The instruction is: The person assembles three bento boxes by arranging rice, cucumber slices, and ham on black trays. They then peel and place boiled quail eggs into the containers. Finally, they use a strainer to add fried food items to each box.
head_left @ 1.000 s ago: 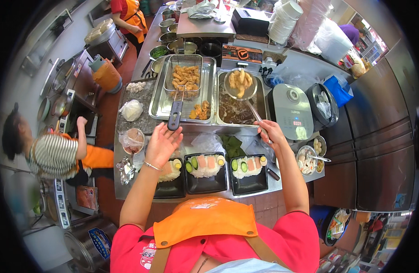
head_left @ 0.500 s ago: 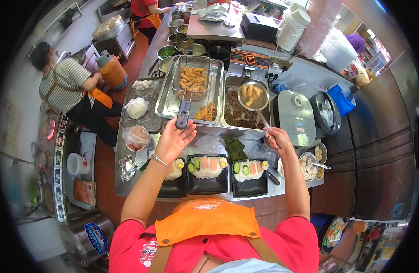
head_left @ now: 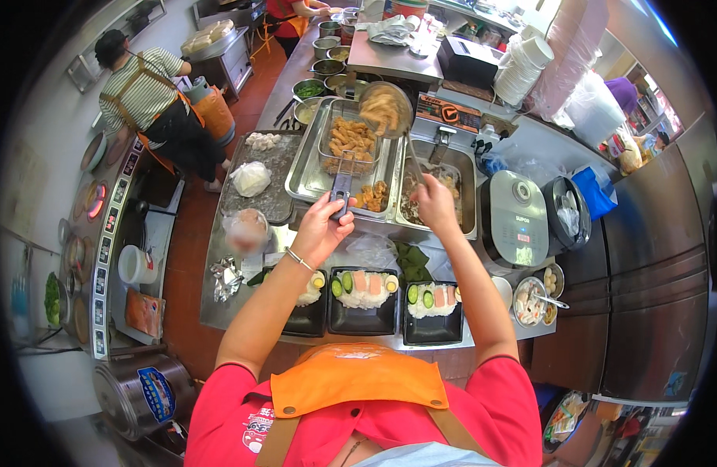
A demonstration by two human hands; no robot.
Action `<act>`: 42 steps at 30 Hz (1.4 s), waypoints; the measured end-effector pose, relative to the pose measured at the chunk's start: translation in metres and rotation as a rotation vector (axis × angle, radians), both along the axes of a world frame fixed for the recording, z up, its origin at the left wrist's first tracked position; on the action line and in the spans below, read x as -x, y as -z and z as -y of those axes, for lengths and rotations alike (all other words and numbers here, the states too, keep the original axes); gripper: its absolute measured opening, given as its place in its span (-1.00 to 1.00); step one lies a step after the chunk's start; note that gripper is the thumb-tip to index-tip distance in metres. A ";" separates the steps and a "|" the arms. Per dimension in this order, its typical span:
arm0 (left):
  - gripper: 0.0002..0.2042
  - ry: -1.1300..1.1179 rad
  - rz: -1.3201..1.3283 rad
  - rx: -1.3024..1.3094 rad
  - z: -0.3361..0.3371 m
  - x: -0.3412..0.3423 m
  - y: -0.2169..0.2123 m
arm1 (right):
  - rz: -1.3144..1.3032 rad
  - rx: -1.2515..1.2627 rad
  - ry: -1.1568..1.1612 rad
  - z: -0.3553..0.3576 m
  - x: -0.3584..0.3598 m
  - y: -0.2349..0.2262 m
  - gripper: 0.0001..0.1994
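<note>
My left hand (head_left: 325, 226) is closed round the black handle (head_left: 342, 189) of a wire fry basket (head_left: 322, 149) holding golden fried pieces (head_left: 351, 141). The basket rests in a steel tray (head_left: 302, 173), where a few browner fried chunks (head_left: 372, 196) lie near the front. My right hand (head_left: 434, 204) grips the long handle of a round mesh strainer (head_left: 410, 115). Pale golden fried strips (head_left: 383, 107) fill the strainer, which is tilted above the basket's far right corner. Below and right of it, the fryer (head_left: 470, 204) holds dark, foamy oil.
Black trays (head_left: 362, 321) with rice, cucumber, pink slices and egg line the near counter edge. A rice cooker (head_left: 516, 218) stands right of the fryer. Several sauce pots (head_left: 310, 87) sit at the back. Someone in a striped shirt (head_left: 144, 89) stands at the left.
My right hand has lifted the strainer from over the fryer to the far side of the basket. My left hand has closed on the basket handle. The striped-shirt person has straightened up.
</note>
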State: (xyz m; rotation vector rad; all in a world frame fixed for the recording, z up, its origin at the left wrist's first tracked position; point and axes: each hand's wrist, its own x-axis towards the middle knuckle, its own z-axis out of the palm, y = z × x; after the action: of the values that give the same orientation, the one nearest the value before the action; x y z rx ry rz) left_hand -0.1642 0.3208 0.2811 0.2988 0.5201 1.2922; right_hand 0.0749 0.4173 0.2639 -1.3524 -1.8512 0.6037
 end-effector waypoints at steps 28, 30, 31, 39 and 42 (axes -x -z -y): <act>-0.73 -0.016 -0.197 0.003 0.011 0.014 0.006 | 0.850 0.098 0.388 0.036 -0.116 0.085 -0.84; -0.73 -0.023 -0.196 0.014 0.016 0.017 0.003 | 0.894 0.148 0.349 0.040 -0.115 0.080 -0.86; -0.73 -0.027 -0.195 0.020 0.019 0.018 0.001 | 0.898 0.187 0.315 0.045 -0.120 0.075 -0.87; -0.65 0.000 -0.250 0.011 0.031 0.020 -0.006 | 0.519 0.833 0.031 0.032 -0.180 0.015 -0.80; -0.65 0.012 -0.258 0.033 0.033 0.020 -0.002 | 0.158 1.059 0.022 0.023 -0.177 0.006 -0.80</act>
State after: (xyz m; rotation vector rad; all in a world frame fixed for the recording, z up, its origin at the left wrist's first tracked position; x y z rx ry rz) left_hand -0.1846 0.2882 0.2828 0.4432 0.7567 1.2393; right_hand 0.2517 0.3942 0.2574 -2.0973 -1.6480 1.6425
